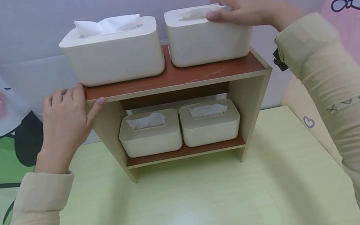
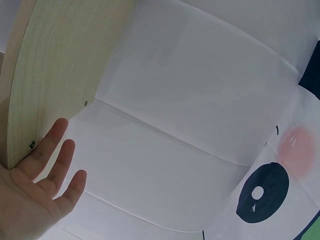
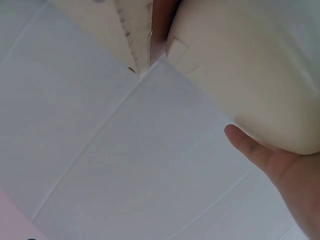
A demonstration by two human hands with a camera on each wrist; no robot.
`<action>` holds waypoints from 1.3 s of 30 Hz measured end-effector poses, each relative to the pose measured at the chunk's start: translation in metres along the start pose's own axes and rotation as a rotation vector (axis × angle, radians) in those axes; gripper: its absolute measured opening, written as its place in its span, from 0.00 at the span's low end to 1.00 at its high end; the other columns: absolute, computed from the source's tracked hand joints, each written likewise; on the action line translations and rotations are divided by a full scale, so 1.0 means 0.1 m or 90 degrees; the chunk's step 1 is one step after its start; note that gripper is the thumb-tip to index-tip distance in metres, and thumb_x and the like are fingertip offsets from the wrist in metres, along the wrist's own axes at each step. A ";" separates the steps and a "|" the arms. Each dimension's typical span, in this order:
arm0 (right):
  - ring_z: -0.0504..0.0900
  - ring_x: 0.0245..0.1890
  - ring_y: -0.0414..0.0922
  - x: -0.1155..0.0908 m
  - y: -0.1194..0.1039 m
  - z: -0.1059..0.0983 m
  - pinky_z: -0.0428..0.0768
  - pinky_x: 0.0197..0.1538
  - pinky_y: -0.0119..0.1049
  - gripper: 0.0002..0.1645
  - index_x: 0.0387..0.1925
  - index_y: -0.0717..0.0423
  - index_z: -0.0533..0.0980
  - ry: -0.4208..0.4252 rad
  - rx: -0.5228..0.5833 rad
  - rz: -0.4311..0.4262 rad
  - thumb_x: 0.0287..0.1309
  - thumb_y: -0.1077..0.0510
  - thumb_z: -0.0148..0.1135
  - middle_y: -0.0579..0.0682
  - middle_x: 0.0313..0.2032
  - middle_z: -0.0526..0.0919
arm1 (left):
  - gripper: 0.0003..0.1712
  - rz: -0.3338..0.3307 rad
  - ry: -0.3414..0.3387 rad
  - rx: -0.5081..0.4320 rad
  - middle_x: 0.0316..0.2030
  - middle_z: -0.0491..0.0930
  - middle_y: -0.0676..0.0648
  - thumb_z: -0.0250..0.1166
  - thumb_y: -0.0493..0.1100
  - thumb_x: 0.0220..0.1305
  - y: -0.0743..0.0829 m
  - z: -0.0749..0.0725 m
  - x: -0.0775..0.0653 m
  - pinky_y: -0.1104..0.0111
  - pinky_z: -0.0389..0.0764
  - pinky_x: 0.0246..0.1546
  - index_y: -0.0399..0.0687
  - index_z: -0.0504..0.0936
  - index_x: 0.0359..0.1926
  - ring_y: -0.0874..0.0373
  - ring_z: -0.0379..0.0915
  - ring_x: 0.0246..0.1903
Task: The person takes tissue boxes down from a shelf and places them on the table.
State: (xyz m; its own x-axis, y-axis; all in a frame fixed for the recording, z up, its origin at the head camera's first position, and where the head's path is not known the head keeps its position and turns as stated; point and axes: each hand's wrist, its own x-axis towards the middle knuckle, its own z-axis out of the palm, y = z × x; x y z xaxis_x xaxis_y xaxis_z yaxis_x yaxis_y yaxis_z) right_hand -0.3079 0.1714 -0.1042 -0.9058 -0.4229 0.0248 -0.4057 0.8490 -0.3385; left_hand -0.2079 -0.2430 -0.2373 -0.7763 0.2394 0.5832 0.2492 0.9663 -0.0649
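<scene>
In the head view four-legged-free shelving is a small two-tier wooden shelf [image 1: 174, 78] with a red-brown top. My left hand [image 1: 65, 120] rests at its upper left corner, thumb along the front edge; the left wrist view shows loosely extended fingers [image 2: 59, 150] beside the side panel [image 2: 55, 75]. On the top board, at right, sits a cream tissue box [image 1: 207, 43] with white tissue [image 1: 196, 13] in its slot. My right hand [image 1: 245, 10] lies over its right end, fingers extended; the right wrist view shows one finger [image 3: 247, 145] against the box [image 3: 250, 75].
Another tissue box [image 1: 116, 59] stands at the top board's left. Two more, a left box [image 1: 151, 139] and a right box [image 1: 211, 127], sit on the lower tier. The shelf stands on a pale wooden table [image 1: 196, 206]. Behind is a white wall covering [image 1: 33, 82].
</scene>
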 end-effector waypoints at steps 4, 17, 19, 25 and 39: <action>0.60 0.59 0.57 0.01 0.00 -0.02 0.52 0.62 0.59 0.42 0.70 0.42 0.42 -0.029 0.025 0.009 0.61 0.35 0.41 0.62 0.61 0.61 | 0.34 0.001 -0.003 -0.001 0.44 0.74 0.27 0.50 0.58 0.65 0.00 0.00 -0.01 0.44 0.60 0.49 0.28 0.67 0.51 0.32 0.64 0.48; 0.54 0.64 0.60 0.09 -0.01 -0.09 0.51 0.64 0.60 0.49 0.70 0.41 0.31 -0.113 0.017 0.017 0.58 0.36 0.46 0.61 0.68 0.48 | 0.33 0.008 -0.004 -0.011 0.43 0.73 0.28 0.51 0.58 0.65 -0.01 0.01 -0.01 0.44 0.62 0.47 0.28 0.67 0.49 0.32 0.65 0.47; 0.53 0.64 0.60 0.10 -0.01 -0.10 0.52 0.63 0.59 0.52 0.70 0.39 0.31 -0.128 0.005 0.021 0.56 0.37 0.50 0.60 0.69 0.47 | 0.33 0.010 -0.003 -0.014 0.42 0.73 0.28 0.51 0.58 0.65 -0.01 0.01 -0.01 0.44 0.62 0.47 0.28 0.67 0.49 0.32 0.65 0.47; 0.53 0.64 0.57 0.13 -0.04 -0.13 0.51 0.65 0.57 0.58 0.69 0.34 0.28 -0.177 -0.014 0.051 0.51 0.35 0.57 0.59 0.69 0.46 | 0.32 0.021 0.015 -0.018 0.40 0.73 0.29 0.51 0.58 0.65 -0.02 0.01 0.00 0.44 0.63 0.45 0.28 0.67 0.47 0.32 0.66 0.45; 0.59 0.61 0.55 0.13 -0.05 -0.14 0.59 0.62 0.55 0.64 0.70 0.35 0.32 -0.176 -0.022 0.041 0.44 0.37 0.66 0.56 0.66 0.53 | 0.32 0.017 0.010 -0.027 0.37 0.73 0.30 0.51 0.58 0.65 -0.02 0.00 -0.01 0.44 0.64 0.43 0.28 0.67 0.46 0.32 0.67 0.42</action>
State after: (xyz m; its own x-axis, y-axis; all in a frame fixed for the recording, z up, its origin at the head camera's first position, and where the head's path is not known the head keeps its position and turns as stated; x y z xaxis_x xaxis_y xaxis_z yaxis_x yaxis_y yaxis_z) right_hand -0.3195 0.1657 -0.0885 -0.8642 -0.4335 -0.2555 -0.3561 0.8856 -0.2983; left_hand -0.2073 -0.2454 -0.2378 -0.7596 0.2637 0.5946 0.2944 0.9545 -0.0472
